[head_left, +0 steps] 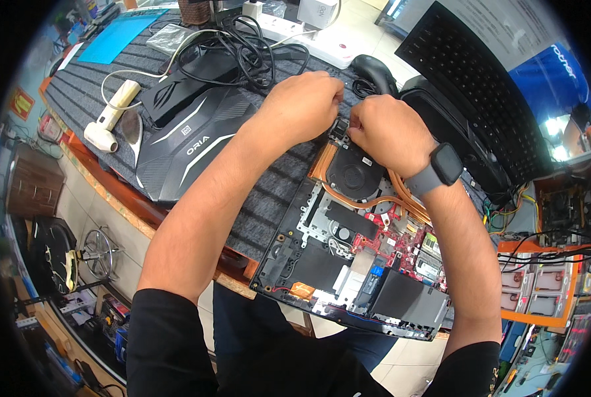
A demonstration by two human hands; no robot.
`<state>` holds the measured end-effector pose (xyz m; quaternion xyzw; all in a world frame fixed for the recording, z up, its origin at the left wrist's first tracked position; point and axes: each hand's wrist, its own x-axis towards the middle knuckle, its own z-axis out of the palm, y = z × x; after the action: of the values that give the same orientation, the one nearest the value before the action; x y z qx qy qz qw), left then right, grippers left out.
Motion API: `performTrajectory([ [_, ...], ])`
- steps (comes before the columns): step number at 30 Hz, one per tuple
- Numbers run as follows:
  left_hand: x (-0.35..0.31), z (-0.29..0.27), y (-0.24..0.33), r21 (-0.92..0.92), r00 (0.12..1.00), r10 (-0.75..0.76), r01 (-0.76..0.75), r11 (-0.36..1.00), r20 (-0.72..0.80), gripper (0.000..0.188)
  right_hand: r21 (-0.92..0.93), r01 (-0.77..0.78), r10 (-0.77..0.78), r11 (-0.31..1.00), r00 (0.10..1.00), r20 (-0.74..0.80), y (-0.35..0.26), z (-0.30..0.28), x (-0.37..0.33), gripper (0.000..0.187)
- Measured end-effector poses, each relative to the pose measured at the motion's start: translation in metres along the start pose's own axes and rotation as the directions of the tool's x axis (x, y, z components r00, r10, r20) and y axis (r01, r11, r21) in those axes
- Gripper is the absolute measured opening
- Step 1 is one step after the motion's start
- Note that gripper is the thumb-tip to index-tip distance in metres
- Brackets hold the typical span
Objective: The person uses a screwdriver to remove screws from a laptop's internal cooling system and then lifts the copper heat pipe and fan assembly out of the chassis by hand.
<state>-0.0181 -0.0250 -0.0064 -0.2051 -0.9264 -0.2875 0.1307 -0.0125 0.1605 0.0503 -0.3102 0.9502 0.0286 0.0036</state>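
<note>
So, the opened laptop (pixel 355 248) sits lower centre-right of the frame, fan (pixel 352 173) end pointing up, near edge sloping down-right; forearm hides too much to call its long axis. Left hand (pixel 306 100)'s curled, right hand (pixel 389 132)'s bunched narrow by the top corner; can't tell what either holds.

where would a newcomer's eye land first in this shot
Probably on the opened laptop right of centre, its red circuit board and curving copper pipes laid bare beside a round black fan. Next come the left hand and right hand, close together at its far edge, a dark watch on the right wrist. Beyond, at upper right, a large black keyboard stands tilted.
</note>
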Motion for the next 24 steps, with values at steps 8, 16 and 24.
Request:
performTrajectory([
  [8,0.002,0.001,-0.004,0.014,0.999,-0.027,0.027,1.000,0.021,0.022,0.406,-0.106,-0.018,0.908,0.957,0.289,0.031,-0.006,0.024,0.016],
  [16,0.002,0.003,-0.004,0.016,0.996,-0.057,0.056,0.998,0.070,0.020,0.552,-0.183,-0.074,0.814,0.909,0.410,0.051,0.004,0.032,0.021],
  [24,0.002,0.005,-0.006,0.008,0.997,-0.054,0.054,0.999,0.046,0.019,0.562,0.017,-0.067,0.827,0.995,0.069,0.048,0.004,0.016,0.019],
])
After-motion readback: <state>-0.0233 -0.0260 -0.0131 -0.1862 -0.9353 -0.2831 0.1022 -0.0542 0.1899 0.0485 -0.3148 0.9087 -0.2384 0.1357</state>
